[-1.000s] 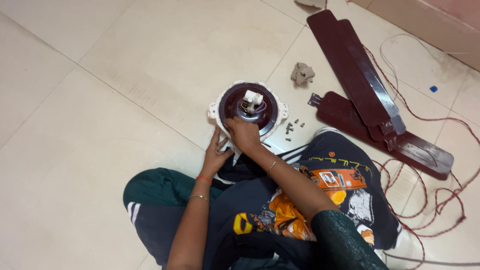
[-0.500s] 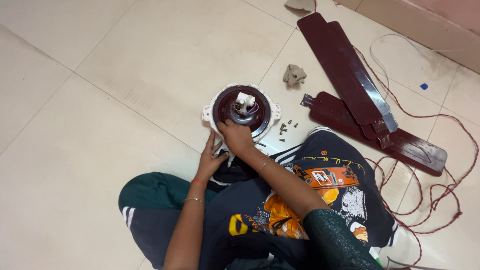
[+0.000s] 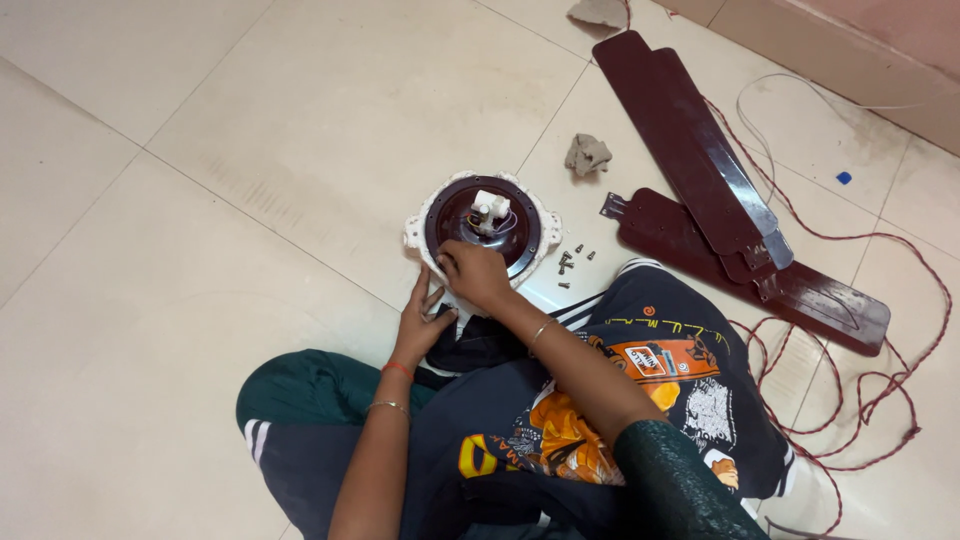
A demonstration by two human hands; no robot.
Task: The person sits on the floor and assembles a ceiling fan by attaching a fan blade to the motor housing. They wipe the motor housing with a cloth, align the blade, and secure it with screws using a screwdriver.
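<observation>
A round maroon ceiling-fan motor housing with a white rim lies on the tiled floor in front of my crossed legs. A small white block with wires stands at its centre. My right hand rests on the near edge of the housing, fingers curled against it; whether it holds a small part I cannot tell. My left hand presses flat against the housing's lower left side, fingers stretched out.
Several small screws lie just right of the housing. Maroon fan blades are stacked to the right, with a red cord looping beyond them. A crumpled grey rag sits behind, a wall base at top right.
The view has shifted slightly, so the housing sits a little lower and left in frame. Both hands stay at the housing's near edge.
</observation>
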